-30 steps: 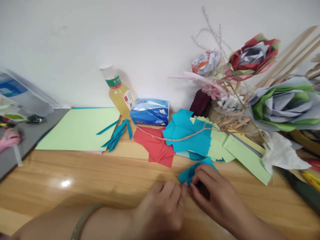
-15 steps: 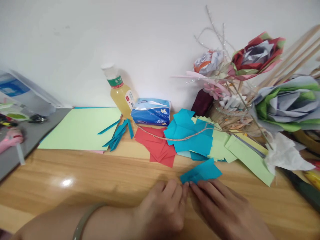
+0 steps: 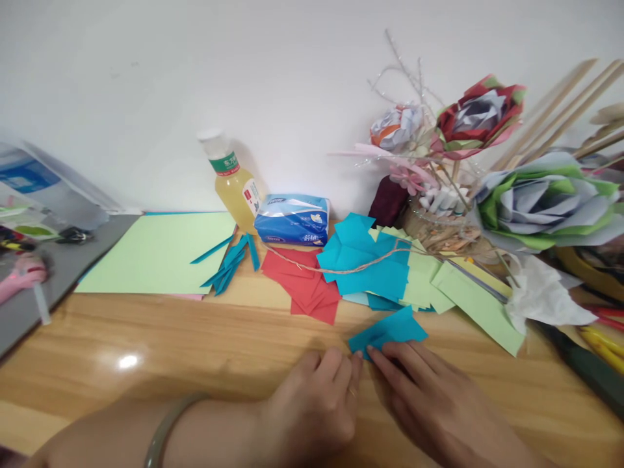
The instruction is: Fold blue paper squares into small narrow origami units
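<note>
A small folded piece of blue paper (image 3: pixel 397 325) lies on the wooden tabletop in front of me. My left hand (image 3: pixel 322 393), fingers curled, has its fingertips closed at the paper's near left corner. Across from it, my right hand (image 3: pixel 429 383) presses and grips the near edge with its fingertips. Both sets of fingertips almost meet and partly cover that edge. Just behind are loose blue paper squares (image 3: pixel 363 266), with red paper pieces (image 3: pixel 305 286) to their left and green paper pieces (image 3: pixel 480 305) to their right. A bangle (image 3: pixel 168 426) circles my left wrist.
A tissue pack (image 3: pixel 292 221) and a drink bottle (image 3: pixel 231 188) stand against the wall. Blue strips (image 3: pixel 231 263) overlap green sheets (image 3: pixel 156 253). Paper flowers (image 3: pixel 546 201) rise at the right, near a crumpled tissue (image 3: pixel 546 292). A pink glue gun (image 3: pixel 24 276) lies left.
The right fingers have shifted slightly along the near edge of the blue paper, showing more of it. The view has turned a little; both hands stay at the paper.
</note>
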The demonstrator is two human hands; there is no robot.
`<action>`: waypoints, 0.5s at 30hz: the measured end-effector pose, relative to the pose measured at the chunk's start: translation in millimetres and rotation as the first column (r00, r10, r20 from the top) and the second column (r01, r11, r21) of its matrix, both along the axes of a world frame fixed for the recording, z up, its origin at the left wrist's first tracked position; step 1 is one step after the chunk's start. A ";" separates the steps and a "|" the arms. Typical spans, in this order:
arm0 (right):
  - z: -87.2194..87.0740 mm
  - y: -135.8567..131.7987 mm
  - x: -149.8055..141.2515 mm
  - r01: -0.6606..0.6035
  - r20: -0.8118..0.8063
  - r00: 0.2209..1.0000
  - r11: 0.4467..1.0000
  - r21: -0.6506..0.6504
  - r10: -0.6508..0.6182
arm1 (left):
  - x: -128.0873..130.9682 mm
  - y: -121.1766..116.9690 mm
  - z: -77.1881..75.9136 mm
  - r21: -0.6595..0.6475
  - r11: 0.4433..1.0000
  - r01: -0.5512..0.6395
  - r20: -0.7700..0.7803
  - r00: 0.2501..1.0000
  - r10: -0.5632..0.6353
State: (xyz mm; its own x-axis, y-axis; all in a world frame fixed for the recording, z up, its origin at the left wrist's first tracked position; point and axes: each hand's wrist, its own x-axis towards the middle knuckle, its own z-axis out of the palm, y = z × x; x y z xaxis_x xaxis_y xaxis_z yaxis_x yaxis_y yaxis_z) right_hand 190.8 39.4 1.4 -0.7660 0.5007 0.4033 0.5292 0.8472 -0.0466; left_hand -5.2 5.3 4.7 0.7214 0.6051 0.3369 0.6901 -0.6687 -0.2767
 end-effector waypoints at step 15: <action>19.2 6.2 18.2 -0.127 0.109 0.987 0.991 0.043 0.122 | -1.0 -0.3 1.4 0.024 1.000 -0.007 -0.002 1.000 0.007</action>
State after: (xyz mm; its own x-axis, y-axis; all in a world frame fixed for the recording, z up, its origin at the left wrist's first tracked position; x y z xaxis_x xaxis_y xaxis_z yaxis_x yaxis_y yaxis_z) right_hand 209.1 45.6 20.6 -0.8608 0.3801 0.3384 0.4191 0.9067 0.0477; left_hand -6.2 5.0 6.1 0.7178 0.6020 0.3498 0.6943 -0.6566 -0.2946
